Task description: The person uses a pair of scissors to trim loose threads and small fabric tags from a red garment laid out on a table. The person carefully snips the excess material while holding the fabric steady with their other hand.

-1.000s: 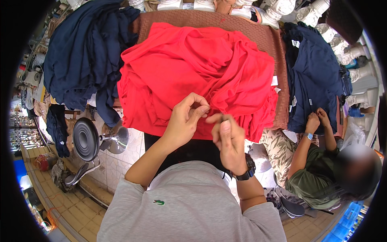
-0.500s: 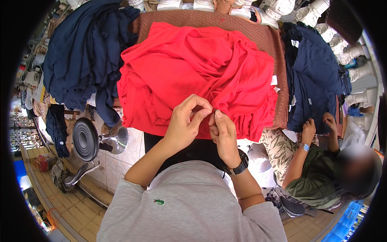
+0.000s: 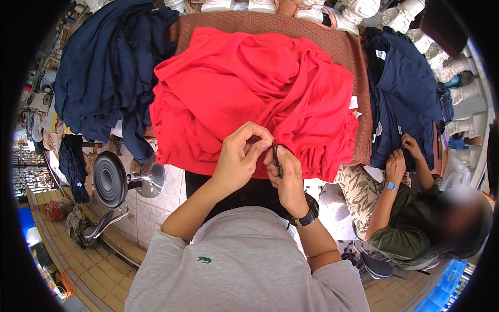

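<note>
A heap of red garments (image 3: pixel 244 88) lies in front of me on a table with a brown textured cloth (image 3: pixel 208 22). With thumb and forefinger together, my left hand (image 3: pixel 241 156) pinches a bit of red fabric at the heap's near edge. Just to its right, my right hand (image 3: pixel 290 179), with a dark watch on the wrist, is closed around small dark thread snips (image 3: pixel 276 158). The tip of the snips points up at the pinched fabric, close to my left fingertips. What exactly lies between the left fingers is too small to make out.
Dark blue garments (image 3: pixel 104 73) are heaped at the left, and more (image 3: pixel 403 93) lie at the right, where a co-worker's hands (image 3: pixel 397 164) handle them. A round black stool (image 3: pixel 110 179) stands at the lower left. White ornate columns (image 3: pixel 358 13) line the far edge.
The dark thread snips have come into sight in my right hand, whose fingers have shifted round them. My left hand stays put. The co-worker's hands have moved slightly left and closer together.
</note>
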A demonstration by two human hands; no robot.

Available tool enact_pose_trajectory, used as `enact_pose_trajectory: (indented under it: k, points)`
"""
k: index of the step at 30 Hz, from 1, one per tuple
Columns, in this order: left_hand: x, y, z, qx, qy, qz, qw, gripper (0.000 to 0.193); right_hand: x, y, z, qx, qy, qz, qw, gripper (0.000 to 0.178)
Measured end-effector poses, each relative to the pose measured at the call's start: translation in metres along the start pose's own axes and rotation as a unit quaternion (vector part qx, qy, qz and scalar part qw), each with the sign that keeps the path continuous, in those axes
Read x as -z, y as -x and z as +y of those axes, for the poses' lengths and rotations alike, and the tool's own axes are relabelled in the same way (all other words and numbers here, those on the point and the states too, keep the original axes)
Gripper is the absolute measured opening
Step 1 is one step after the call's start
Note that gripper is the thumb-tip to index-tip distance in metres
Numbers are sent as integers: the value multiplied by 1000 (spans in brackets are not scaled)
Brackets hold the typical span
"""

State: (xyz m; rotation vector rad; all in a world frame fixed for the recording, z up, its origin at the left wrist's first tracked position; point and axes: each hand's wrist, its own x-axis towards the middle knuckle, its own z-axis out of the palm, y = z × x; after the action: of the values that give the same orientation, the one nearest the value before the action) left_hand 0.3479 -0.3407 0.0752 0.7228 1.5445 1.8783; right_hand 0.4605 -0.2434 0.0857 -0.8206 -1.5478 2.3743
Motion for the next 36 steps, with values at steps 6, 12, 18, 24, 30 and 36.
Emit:
enact_pose_trajectory:
  k: [6,12,18,24,30,36]
  points:
    - [-3,0,-1,-59,-52,4,997,4,-4,-1,0,6,-26,20,999,41]
    - [-3,1,-8,-76,-94,12,993,4,-3,-3,2,-18,-65,20,998,42]
    - [4,0,-1,-78,-129,-5,989,4,7,-3,4,27,-72,-28,997,43]
    - [17,-2,5,9,-48,-26,998,5,15,1,-25,339,286,141,885,35]
    - [0,-19,2,31,-106,18,994,12,21,-17,-11,263,248,98,927,12]
    - [14,-35,2,40,-186,-44,981,11,27,-21,-5,303,233,91,920,11]
